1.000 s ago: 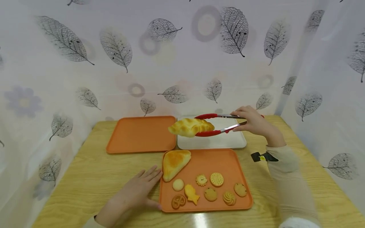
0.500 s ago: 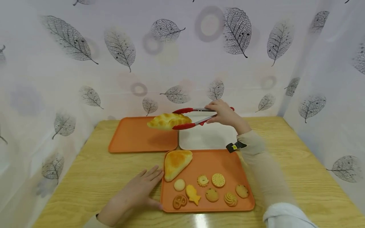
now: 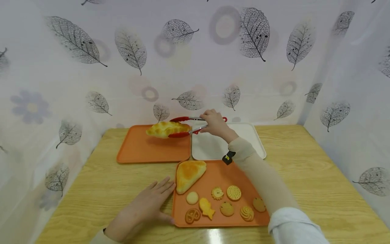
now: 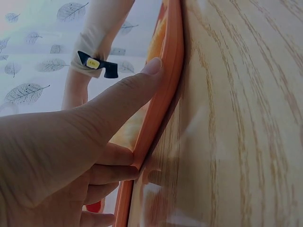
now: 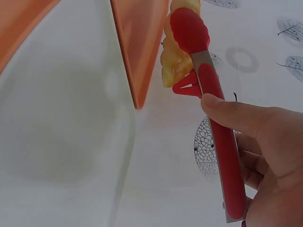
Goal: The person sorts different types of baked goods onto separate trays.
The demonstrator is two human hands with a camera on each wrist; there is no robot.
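My right hand [image 3: 214,124] grips red-and-silver tongs [image 3: 179,134], whose red tips squeeze a golden, ridged bread loaf [image 3: 161,129] over the back-left orange tray [image 3: 131,150]. In the right wrist view the thumb presses along the red handle of the tongs [image 5: 226,156], and the loaf [image 5: 175,61] is partly hidden behind a red tip. Fingers extended, my left hand [image 3: 146,203] touches the left edge of the front orange tray [image 3: 225,173]. The left wrist view shows its thumb and fingers against that tray's rim [image 4: 161,104].
On the front tray lie a triangular bread [image 3: 189,174], a fish-shaped biscuit [image 3: 206,208], a pretzel biscuit [image 3: 192,215] and several round biscuits. A white tray [image 3: 250,144] stands behind it, beside the back-left one. A leaf-patterned curtain [image 3: 182,67] closes off the back.
My right hand has carried the loaf in the tongs leftward, from over the white tray to over the back-left orange tray, and slightly lower lately. The left hand stays at the front tray's edge.
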